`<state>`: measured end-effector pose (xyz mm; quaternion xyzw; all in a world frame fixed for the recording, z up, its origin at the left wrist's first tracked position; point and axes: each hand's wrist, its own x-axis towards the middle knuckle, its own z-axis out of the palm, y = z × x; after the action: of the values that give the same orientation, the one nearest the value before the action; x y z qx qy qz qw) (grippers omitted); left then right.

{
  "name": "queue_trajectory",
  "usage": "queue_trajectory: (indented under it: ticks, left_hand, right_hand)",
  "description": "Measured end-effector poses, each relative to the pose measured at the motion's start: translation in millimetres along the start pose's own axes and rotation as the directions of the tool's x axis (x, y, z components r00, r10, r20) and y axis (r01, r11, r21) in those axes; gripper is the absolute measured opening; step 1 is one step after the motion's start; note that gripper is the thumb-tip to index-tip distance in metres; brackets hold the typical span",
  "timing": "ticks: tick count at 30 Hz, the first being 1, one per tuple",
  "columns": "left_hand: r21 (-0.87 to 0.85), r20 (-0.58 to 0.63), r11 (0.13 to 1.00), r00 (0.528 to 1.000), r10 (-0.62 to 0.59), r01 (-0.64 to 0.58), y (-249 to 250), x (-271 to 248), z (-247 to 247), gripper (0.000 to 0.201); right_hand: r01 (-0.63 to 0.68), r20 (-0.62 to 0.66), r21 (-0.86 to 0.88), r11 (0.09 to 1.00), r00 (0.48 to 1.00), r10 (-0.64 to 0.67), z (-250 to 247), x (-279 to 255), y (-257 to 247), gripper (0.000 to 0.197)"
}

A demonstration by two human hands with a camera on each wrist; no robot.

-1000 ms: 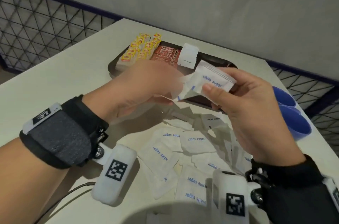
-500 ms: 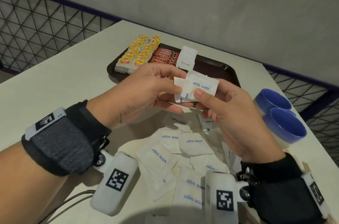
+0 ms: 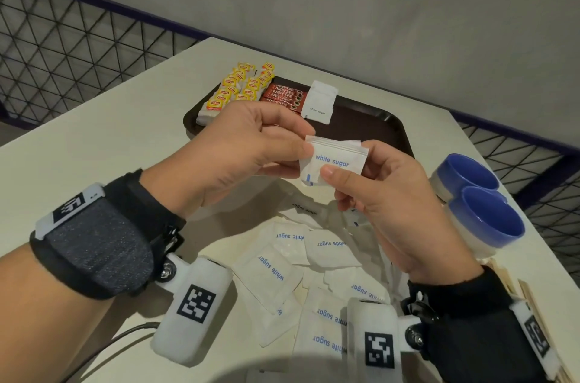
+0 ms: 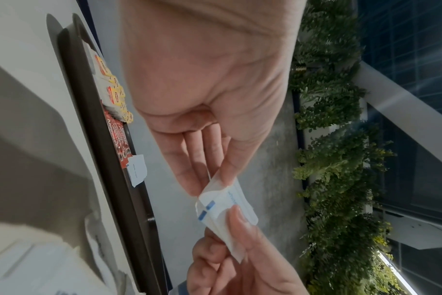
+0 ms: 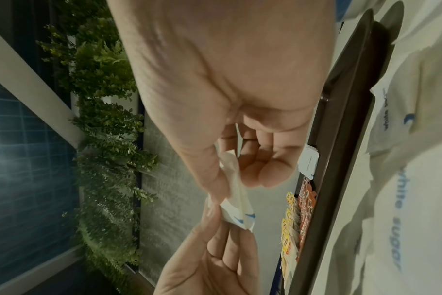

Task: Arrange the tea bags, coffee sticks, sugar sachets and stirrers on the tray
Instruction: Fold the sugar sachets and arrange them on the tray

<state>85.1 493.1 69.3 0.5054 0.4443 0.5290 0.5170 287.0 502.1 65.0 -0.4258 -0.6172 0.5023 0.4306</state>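
Both hands raised in front of the body, fingertips meeting. Left hand [image 3: 238,147]: thumb and fingers pinch one side of a small stack of sugar sachets [image 3: 332,159]. Right hand [image 3: 386,203]: thumb on top, fingers beneath, pinching the other side.

I am reading "white sugar" in blue on the held sachets [image 3: 332,159], on the loose sachets [image 3: 326,260] lying on the table and on the sachet stack [image 3: 320,101] on the tray; the red sticks [image 3: 284,95] are showing "NESCAFE".

Black-grey wristbands [image 3: 94,244], white camera pods [image 3: 191,310] with square black markers, thin cable at left
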Motion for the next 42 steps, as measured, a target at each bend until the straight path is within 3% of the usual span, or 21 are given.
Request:
queue_trajectory:
  ticks: [5,9,15,24,30,33,37,39,42]
  left_hand:
    - [-0.054,0.043,0.998,0.999,-0.029,0.032,0,-1,3,0.027]
    - [0.011,0.12,0.997,0.989,-0.083,0.082,-4,-2,6,0.021]
    - [0.031,0.123,0.998,0.991,-0.061,0.057,-3,-1,2,0.02]
    - [0.102,0.112,0.994,0.992,-0.06,0.048,-2,2,-4,0.024]
    - [0.125,0.108,0.992,0.993,-0.041,0.027,-1,4,-8,0.027]
    - [0.132,0.12,0.991,0.992,-0.031,0.015,-2,5,-10,0.027]
    - [0.128,0.09,0.991,0.994,-0.059,0.047,-9,7,-5,0.027]
    - [0.085,0.009,0.994,0.997,-0.075,0.074,-11,9,-3,0.022]
    - [0.002,-0.134,0.996,0.987,-0.087,0.088,-10,13,-4,0.017]
  right_hand:
    - [-0.032,0.012,0.069,0.997,0.999,0.031,-3,0,-1,0.027]
    - [-0.041,0.018,0.097,0.994,0.999,0.039,-2,-1,-2,0.038]
    - [-0.049,-0.037,0.094,0.994,0.998,0.052,-5,2,-1,0.018]
    - [-0.027,-0.052,-0.147,0.989,0.998,0.02,-2,8,-9,0.012]
    - [-0.012,0.026,-0.29,0.957,0.999,0.02,-3,16,-27,0.012]
    - [-0.004,0.148,-0.481,0.877,0.985,0.086,-6,24,-43,0.01]
    - [0.086,0.336,-0.746,0.661,0.905,0.262,-12,48,-66,0.008]
    - [0.111,0.324,-0.822,0.558,0.898,0.299,-17,75,-74,0.006]
    - [0.048,0.248,-0.82,0.571,0.928,0.278,-24,127,-69,0.006]
